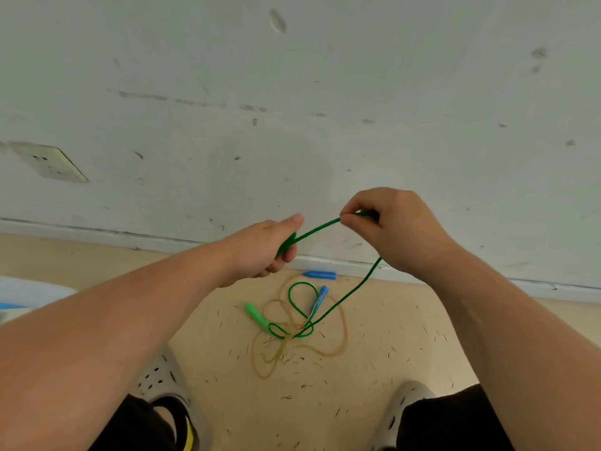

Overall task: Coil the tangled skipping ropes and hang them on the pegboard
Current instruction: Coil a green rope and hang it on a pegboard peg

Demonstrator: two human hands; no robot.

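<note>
While both arms reach forward above the floor point(390, 336), a socket point(48, 162) sits on the scuffed white wall point(292, 76) at the far left. Lower down, a pale shoe point(156, 375) with holes shows under the left forearm.

The left hand point(263, 252) has its fingers curled round the green rope point(320, 227), with the thumb laid straight along the top. The green part inside the fist looks thicker, and I cannot tell whether it is a handle or folded rope. From this fist the rope runs almost straight, up and to the right, to the right hand point(390, 229).

Under the two hands, on the floor near the skirting point(325, 262), lies the tangle. A green handle point(257, 315) lies at its left side. Green loops run from it and cross a tan rope point(338, 349), which makes wide loops around them. One blue handle point(320, 275) lies just beside the skirting, and a second blue handle point(320, 297) lies tilted among the loops.

The right hand pinches the green rope between thumb and forefinger, with the other fingers curled in. Below this hand the rope drops slack to the tangle on the floor. A second shoe point(409, 398) shows at the lower right, beside a black trouser leg point(455, 424).
</note>
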